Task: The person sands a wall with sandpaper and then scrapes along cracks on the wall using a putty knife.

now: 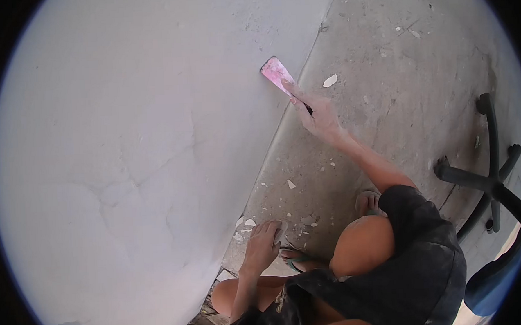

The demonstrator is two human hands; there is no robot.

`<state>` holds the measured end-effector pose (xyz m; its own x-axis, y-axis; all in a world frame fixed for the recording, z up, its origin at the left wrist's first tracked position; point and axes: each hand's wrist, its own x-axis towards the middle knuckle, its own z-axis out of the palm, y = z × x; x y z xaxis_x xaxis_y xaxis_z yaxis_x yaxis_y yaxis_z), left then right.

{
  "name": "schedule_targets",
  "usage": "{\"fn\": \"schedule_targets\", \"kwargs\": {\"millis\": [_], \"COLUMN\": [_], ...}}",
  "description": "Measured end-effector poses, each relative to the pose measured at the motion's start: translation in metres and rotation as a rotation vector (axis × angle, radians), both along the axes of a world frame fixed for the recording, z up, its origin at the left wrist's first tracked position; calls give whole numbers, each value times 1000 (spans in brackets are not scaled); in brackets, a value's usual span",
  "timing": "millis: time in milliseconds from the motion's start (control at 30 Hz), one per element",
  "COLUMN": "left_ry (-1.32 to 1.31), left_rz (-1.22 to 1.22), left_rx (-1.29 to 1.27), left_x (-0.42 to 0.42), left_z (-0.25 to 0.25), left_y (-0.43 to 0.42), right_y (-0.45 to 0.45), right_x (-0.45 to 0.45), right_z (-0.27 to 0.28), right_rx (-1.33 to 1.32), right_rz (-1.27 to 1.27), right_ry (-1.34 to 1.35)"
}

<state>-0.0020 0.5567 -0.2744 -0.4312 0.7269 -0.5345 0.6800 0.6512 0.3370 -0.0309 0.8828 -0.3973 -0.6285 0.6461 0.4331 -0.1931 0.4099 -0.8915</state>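
Observation:
My right hand (321, 118) is closed around the dark handle of a putty knife (277, 73). Pinkish-white smears cover its broad blade, which lies against the pale wall (137, 139) close to where wall meets floor. Lower down, my left hand (261, 247) is closed on a small greyish-white flat piece (280, 233), near my knee; its exact kind cannot be made out. Dust coats both hands.
White flakes (330, 80) of paint or plaster lie scattered on the concrete floor (378, 58). A black wheeled chair base (494, 184) stands at the right. Broken bits (206, 316) lie along the wall's foot near my knee. My sandalled feet (294, 258) are below me.

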Motion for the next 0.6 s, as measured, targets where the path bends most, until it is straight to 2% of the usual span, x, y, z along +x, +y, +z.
{"fn": "schedule_targets", "kwargs": {"millis": [100,200,300,367,500,600], "left_ry": [-31,-54,-37,-29,-40,-63], "left_rz": [6,15,11,19,24,34], "left_rx": [-19,-7,-5,9,-14,-37], "left_x": [8,4,0,2,7,2], "left_z": [-2,-5,3,3,-4,1], "left_y": [-11,-8,0,-3,-10,-6], "right_y": [-3,-3,-8,-11,21,3], "right_x": [14,10,7,5,-7,10], "right_z": [5,-3,-9,-8,39,27], "right_rx": [-120,-12,-76,-131,-252,-353], "right_rz": [77,-25,1,3,-30,57], "right_ry": [-152,-3,-76,-30,-35,-202]}}
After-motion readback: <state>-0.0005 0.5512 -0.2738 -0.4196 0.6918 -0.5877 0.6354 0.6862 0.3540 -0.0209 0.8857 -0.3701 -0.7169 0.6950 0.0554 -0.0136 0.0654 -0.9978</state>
